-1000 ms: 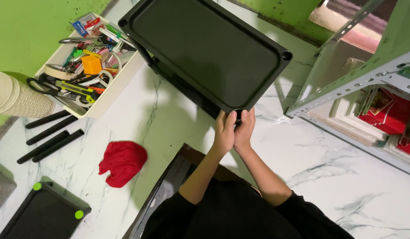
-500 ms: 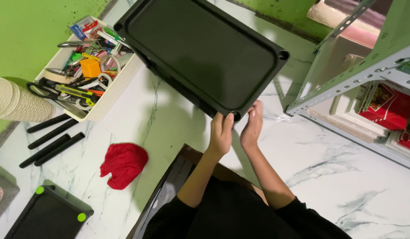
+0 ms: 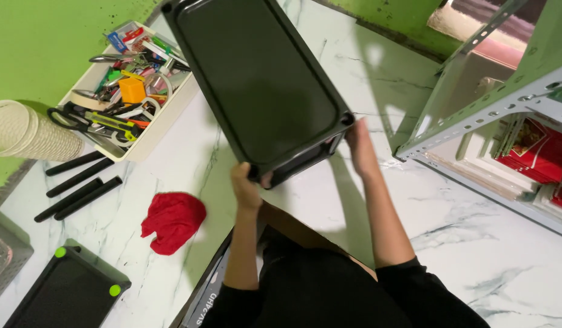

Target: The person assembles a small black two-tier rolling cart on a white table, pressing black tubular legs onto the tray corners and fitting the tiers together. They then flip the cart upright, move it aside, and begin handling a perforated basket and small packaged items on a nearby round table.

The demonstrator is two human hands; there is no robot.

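Hands grip the near end of a black rectangular plastic crate (image 3: 257,85), which is turned upside down so its flat bottom faces the camera, and tilted above the white marble table (image 3: 475,243). The left hand (image 3: 246,185) is closed on the near left corner, with the fingers wrapped under the edge. The right hand (image 3: 358,143) is pressed on the near right corner; its fingers are hidden behind the crate, so I cannot tell how tightly they close. To the left stands a white tray of tools (image 3: 120,91) with scissors and pliers inside. A red cloth (image 3: 172,222) lies on the table near the left forearm. Four black cylinders (image 3: 81,185) lie beside the tray. A grey metal shelf (image 3: 493,97) is on the right.
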